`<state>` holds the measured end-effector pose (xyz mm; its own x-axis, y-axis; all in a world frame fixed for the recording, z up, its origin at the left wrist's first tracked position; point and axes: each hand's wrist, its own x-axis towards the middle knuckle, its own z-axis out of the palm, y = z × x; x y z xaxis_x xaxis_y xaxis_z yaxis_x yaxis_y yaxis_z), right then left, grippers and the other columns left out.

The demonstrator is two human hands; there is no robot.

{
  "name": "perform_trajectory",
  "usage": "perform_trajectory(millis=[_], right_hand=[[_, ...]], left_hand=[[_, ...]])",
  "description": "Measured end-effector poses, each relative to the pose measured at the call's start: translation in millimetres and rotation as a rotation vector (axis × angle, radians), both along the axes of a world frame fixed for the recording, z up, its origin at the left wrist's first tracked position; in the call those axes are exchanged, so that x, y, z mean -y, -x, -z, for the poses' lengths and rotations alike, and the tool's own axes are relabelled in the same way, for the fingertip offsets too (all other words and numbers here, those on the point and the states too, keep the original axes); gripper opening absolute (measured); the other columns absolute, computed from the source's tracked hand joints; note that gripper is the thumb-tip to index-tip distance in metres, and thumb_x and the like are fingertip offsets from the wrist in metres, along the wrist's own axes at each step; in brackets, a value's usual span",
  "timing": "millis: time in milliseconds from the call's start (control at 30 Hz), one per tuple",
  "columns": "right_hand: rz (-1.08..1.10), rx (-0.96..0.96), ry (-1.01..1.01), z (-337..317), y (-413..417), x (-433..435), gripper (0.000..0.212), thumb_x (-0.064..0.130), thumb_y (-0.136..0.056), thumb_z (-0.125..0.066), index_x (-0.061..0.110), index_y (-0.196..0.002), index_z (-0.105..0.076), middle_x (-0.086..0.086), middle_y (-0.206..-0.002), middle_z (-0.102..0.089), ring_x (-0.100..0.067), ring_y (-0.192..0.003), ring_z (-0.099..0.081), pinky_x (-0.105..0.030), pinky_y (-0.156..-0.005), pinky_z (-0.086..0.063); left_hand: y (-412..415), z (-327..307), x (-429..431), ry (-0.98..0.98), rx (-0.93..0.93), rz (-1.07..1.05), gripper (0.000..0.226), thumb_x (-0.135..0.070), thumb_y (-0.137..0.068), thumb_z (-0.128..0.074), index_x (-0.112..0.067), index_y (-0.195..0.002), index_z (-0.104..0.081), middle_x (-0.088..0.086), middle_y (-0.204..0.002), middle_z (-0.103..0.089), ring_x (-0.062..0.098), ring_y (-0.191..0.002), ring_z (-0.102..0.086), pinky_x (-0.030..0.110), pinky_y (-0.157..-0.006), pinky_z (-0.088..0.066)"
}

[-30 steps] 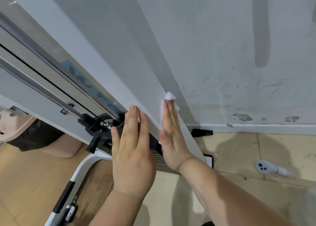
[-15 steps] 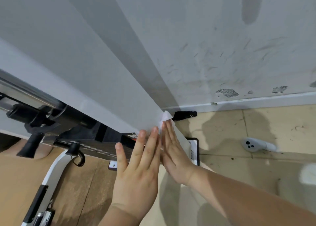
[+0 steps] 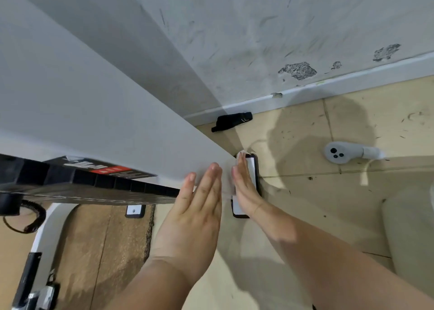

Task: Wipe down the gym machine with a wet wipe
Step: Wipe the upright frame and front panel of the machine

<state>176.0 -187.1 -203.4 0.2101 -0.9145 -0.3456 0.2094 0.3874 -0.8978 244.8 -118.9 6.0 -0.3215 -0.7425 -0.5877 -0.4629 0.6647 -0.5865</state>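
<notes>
Beige floor tiles point(image 3: 305, 192) and a scuffed wall point(image 3: 258, 28) surround two flat hands. Nearest, the left hand point(image 3: 195, 206), fingers straight, lies on the gym machine's white column point(image 3: 94, 112). The right hand point(image 3: 244, 187), equally flat, presses one wet wipe point(image 3: 239, 155) to the column's edge near its foot. Beyond lie one white controller point(image 3: 340, 152) and one black strap point(image 3: 231, 120). Both hands have slid lower than half a second ago.

Machine label point(image 3: 98, 167) blurred, nothing legible.
</notes>
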Motion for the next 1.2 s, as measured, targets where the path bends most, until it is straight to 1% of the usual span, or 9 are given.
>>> perform_trajectory(millis=[67, 267, 367, 433, 600, 733, 800, 900, 1200], right_hand=[[0.043, 0.099, -0.152, 7.0, 3.7, 7.8, 0.082, 0.071, -0.101, -0.024, 0.028, -0.164, 0.007, 0.016, -0.169, 0.015, 0.001, -0.154, 0.009, -0.025, -0.124, 0.001], [0.089, 0.033, -0.245, 15.9, -5.4, -1.5, 0.126, 0.105, -0.064, -0.026, 0.033, -0.164, 0.003, 0.017, -0.171, 0.01, 0.0, -0.155, 0.007, -0.042, -0.129, -0.001], [0.063, 0.019, 0.028, -7.3, -15.9, -19.0, 0.117, 0.103, -0.069, -0.022, 0.038, -0.16, 0.011, 0.02, -0.167, 0.021, 0.004, -0.152, 0.018, -0.032, -0.127, 0.006], [0.067, 0.039, 0.155, -11.6, -16.2, -22.1, 0.098, 0.095, -0.08, -0.021, 0.042, -0.155, 0.011, 0.015, -0.169, 0.019, 0.001, -0.154, 0.017, -0.029, -0.125, 0.006], [0.125, 0.021, -0.142, 29.4, -8.7, -6.3, 0.113, 0.097, -0.074, -0.029, 0.034, -0.163, 0.0, 0.014, -0.171, 0.007, -0.001, -0.156, 0.005, -0.041, -0.13, 0.0], [0.127, 0.023, -0.247, 17.5, -7.4, -6.5, 0.078, 0.067, -0.102, -0.03, 0.029, -0.165, -0.003, 0.009, -0.172, 0.006, -0.007, -0.157, 0.006, -0.042, -0.129, 0.001], [0.095, 0.045, -0.227, -2.2, -10.7, -13.0, 0.094, 0.077, -0.09, -0.029, 0.029, -0.164, 0.001, 0.012, -0.171, 0.013, -0.006, -0.156, 0.015, -0.041, -0.128, 0.007], [0.085, 0.069, -0.151, -36.0, -13.6, -22.3, 0.13, 0.105, -0.061, -0.032, 0.033, -0.164, 0.004, 0.015, -0.169, 0.016, -0.004, -0.155, 0.017, -0.043, -0.129, 0.005], [-0.11, -0.168, 0.477, -172.3, 1.4, -18.9, 0.106, 0.096, -0.081, -0.011, 0.031, -0.155, 0.027, 0.019, -0.16, 0.039, -0.004, -0.15, 0.033, -0.05, -0.128, 0.003]], left_hand=[[-7.4, 5.6, 1.5, 0.015, 0.004, 0.051, 0.07, -0.022, -0.088, 0.004, 0.012, -0.14, 0.037, 0.032, -0.145, 0.05, 0.046, -0.123, 0.06, 0.064, -0.085, 0.048], [-19.6, 5.1, 1.3, 0.104, -0.071, 0.157, 0.069, -0.018, -0.087, 0.007, 0.014, -0.145, 0.027, 0.034, -0.152, 0.038, 0.045, -0.133, 0.051, 0.063, -0.096, 0.044], [-35.9, 11.8, 4.5, 0.203, -0.259, 0.19, 0.065, -0.014, -0.097, -0.001, 0.011, -0.151, -0.025, 0.029, -0.163, -0.018, 0.041, -0.154, 0.005, 0.057, -0.121, 0.019], [-41.2, 14.5, 4.1, 0.209, -0.318, 0.251, 0.064, -0.011, -0.099, 0.002, 0.01, -0.148, -0.034, 0.026, -0.161, -0.03, 0.04, -0.154, -0.009, 0.054, -0.125, 0.011], [-40.0, 2.7, 4.9, 0.22, -0.345, 0.291, 0.062, -0.01, -0.101, 0.001, 0.011, -0.148, -0.034, 0.027, -0.159, -0.033, 0.042, -0.153, -0.014, 0.053, -0.125, 0.009], [-39.4, -0.4, 6.9, 0.216, -0.363, 0.306, 0.065, -0.01, -0.101, 0.003, 0.012, -0.144, -0.04, 0.03, -0.153, -0.041, 0.044, -0.15, -0.02, 0.053, -0.126, 0.008], [-37.7, -4.0, 4.9, 0.257, -0.379, 0.318, 0.065, -0.01, -0.101, 0.001, 0.011, -0.141, -0.046, 0.028, -0.155, -0.04, 0.042, -0.151, -0.019, 0.054, -0.126, 0.006], [-34.2, -18.6, 1.4, 0.392, -0.424, 0.31, 0.057, -0.012, -0.099, -0.018, 0.004, -0.144, -0.048, 0.022, -0.164, -0.026, 0.038, -0.155, -0.01, 0.056, -0.125, 0.007], [-37.3, -99.3, -13.2, 0.633, -0.539, 0.24, 0.07, -0.014, -0.088, -0.038, -0.011, -0.158, -0.031, 0.011, -0.17, -0.01, 0.033, -0.157, -0.009, 0.058, -0.124, 0.002]])
